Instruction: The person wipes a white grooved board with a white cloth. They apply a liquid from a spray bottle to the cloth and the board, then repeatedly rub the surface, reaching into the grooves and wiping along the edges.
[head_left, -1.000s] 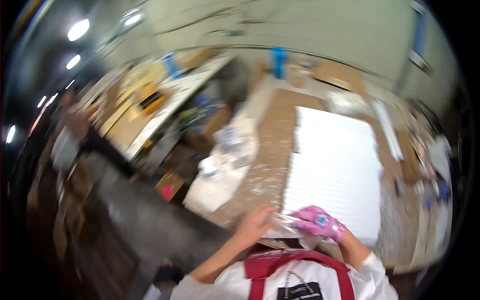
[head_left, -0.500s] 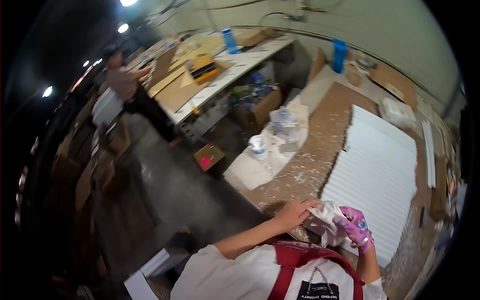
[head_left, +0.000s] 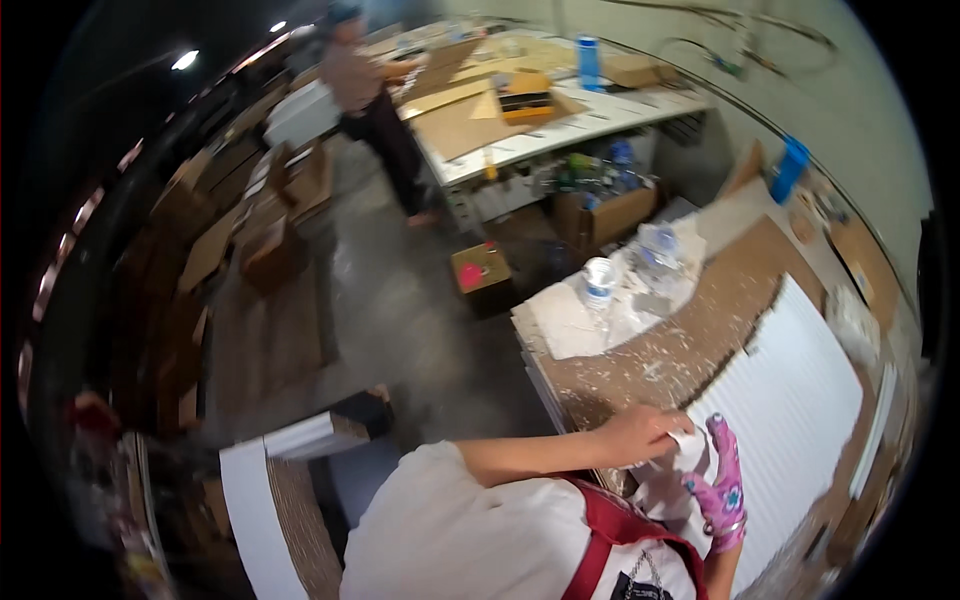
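My bare left hand (head_left: 640,436) grips the upper edge of a crumpled white cloth (head_left: 688,462) close in front of my body. Beside that cloth is my right hand (head_left: 722,490), in a pink flowered glove; its fingers are spread apart, with the thumb near the cloth. Both hands are at the near end of a white ribbed sheet (head_left: 790,385), which lies on a brown work board (head_left: 640,368) strewn with pale shavings.
A white tub (head_left: 599,282) and a clear plastic container (head_left: 657,250) stand on paper at the board's far left. A blue bottle (head_left: 789,168) is at the back. Across the aisle, a person (head_left: 375,105) stands at another table (head_left: 560,145). Cardboard boxes (head_left: 272,255) line the left.
The view has swung left, shifting the scene rightward. My gloved right fingers, closed on the cloth before, have spread apart. My left hand stays at the cloth.
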